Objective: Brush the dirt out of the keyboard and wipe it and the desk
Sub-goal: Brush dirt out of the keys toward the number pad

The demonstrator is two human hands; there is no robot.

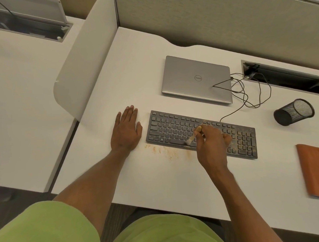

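Observation:
A black keyboard lies on the white desk, its right half dusted with tan dirt. My right hand grips a small wooden brush, whose pale bristles touch the keyboard's front edge near the space bar. Brushed-out tan dirt is scattered on the desk just in front of the keyboard's left half. My left hand rests flat on the desk, fingers straight, a little left of the keyboard.
A shut silver laptop lies behind the keyboard, with tangled black cables running to a cable tray. A black mesh pen cup lies tipped on its side at right. An orange cloth lies at the right edge. A divider panel stands left.

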